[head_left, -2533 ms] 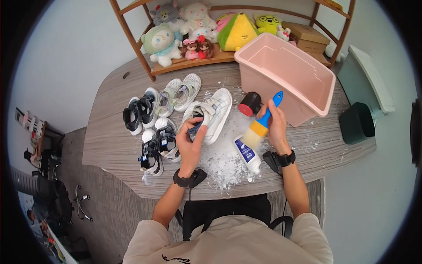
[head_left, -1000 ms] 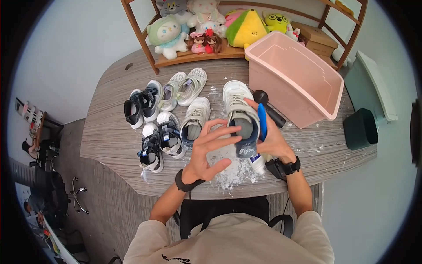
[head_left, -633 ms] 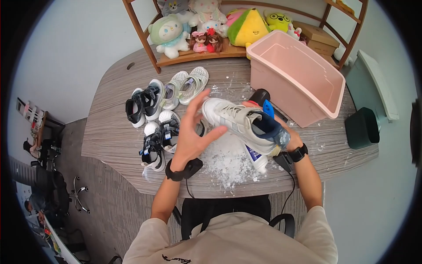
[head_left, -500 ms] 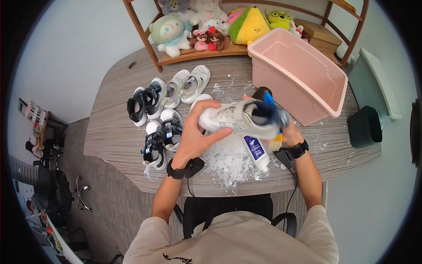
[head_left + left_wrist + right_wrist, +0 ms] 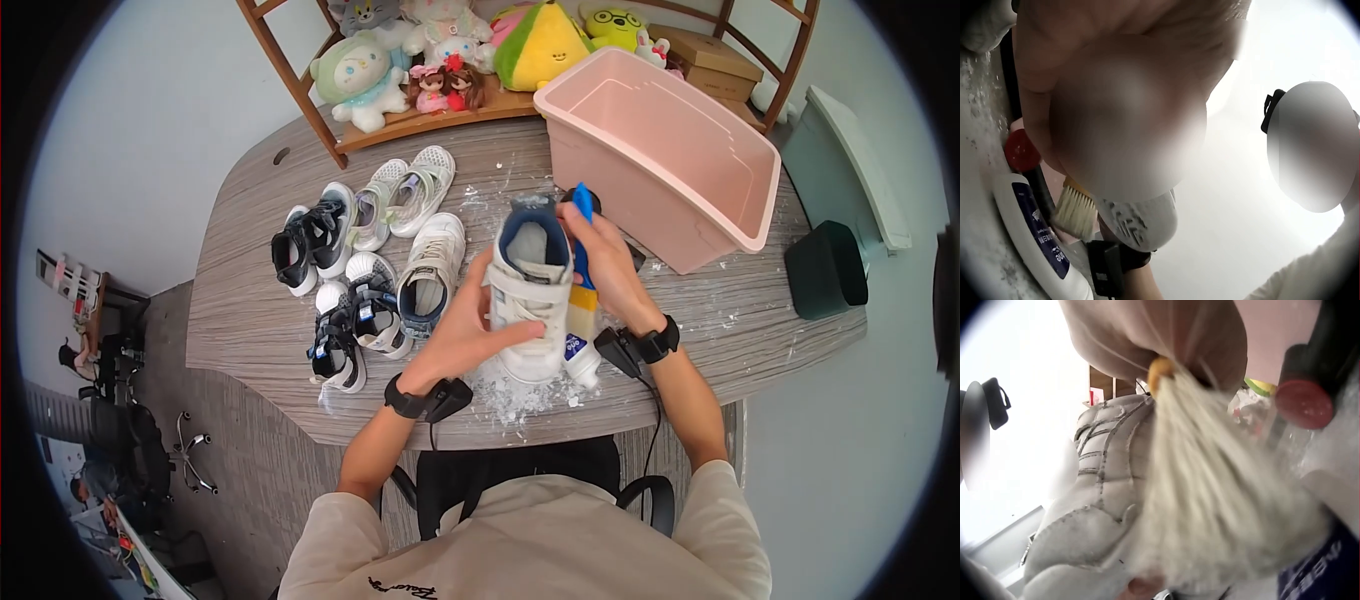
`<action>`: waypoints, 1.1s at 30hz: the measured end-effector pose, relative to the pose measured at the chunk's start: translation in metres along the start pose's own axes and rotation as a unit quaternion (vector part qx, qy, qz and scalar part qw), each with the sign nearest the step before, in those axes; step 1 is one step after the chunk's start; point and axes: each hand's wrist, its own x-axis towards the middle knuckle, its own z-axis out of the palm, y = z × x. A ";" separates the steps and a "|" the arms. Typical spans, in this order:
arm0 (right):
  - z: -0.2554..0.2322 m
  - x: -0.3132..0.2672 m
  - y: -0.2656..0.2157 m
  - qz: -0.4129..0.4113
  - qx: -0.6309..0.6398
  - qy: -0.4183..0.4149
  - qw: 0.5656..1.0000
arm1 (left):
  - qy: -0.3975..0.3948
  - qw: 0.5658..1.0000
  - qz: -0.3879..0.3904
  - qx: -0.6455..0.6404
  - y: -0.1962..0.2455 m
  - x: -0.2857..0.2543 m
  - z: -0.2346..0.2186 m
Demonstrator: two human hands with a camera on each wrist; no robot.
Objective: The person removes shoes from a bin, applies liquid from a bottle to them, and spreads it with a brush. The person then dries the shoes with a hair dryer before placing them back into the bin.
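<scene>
Between left fingers point(image 5: 480, 274) and thumb point(image 5: 515, 337) | white shoe point(image 5: 532, 290) | right fingers point(image 5: 601, 240): brush point(image 5: 582, 300)

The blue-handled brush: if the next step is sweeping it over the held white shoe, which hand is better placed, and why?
Probably the right hand: it holds the brush, with the bristles close beside the white shoe, while the left hand is occupied gripping that shoe.

The white sneaker point(image 5: 528, 300) and blue-handled paintbrush point(image 5: 583, 290) hide the bottle's point(image 5: 580, 362) far end, the right hand point(image 5: 608, 265) covers part of the handle, the bristles point(image 5: 1210, 494) blur in the right wrist view, and the head view's edge crops the grey cat plush point(image 5: 366, 18).
</scene>
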 end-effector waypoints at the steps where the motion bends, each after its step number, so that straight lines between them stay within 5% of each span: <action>1: -0.001 0.002 -0.002 -0.031 0.007 0.013 0.999 | 0.015 0.999 0.047 -0.012 0.000 0.002 0.000; 3: -0.014 0.009 0.004 -0.060 -0.019 0.026 0.998 | 0.035 0.999 0.000 -0.017 0.006 0.000 -0.008; 5: -0.031 0.014 0.009 -0.181 -0.066 0.081 0.978 | 0.120 0.966 -0.070 -0.218 0.008 0.001 -0.014; 6: -0.037 0.013 0.008 -0.228 -0.123 0.115 0.959 | 0.121 0.966 -0.071 -0.217 0.007 0.001 -0.015; 10: -0.059 0.003 -0.009 -0.117 -0.165 0.017 0.979 | 0.159 0.964 -0.085 -0.195 0.002 0.005 -0.014; 12: -0.053 0.002 -0.006 -0.060 -0.066 -0.035 0.995 | 0.173 0.958 -0.068 -0.218 0.002 0.006 -0.014; 18: -0.058 0.006 0.007 -0.068 0.059 -0.127 0.988 | 0.191 0.942 -0.040 -0.273 0.003 0.006 -0.018; 24: -0.063 0.005 0.008 -0.075 0.052 -0.137 0.986 | 0.246 0.964 0.012 -0.104 -0.021 0.008 -0.028; 27: -0.058 0.003 0.007 -0.069 0.019 -0.138 0.988 | 0.248 0.956 0.014 -0.156 -0.016 0.006 -0.029; 33: -0.071 0.007 0.016 -0.073 0.067 -0.198 0.975 | 0.194 0.948 -0.068 -0.241 -0.009 0.001 -0.023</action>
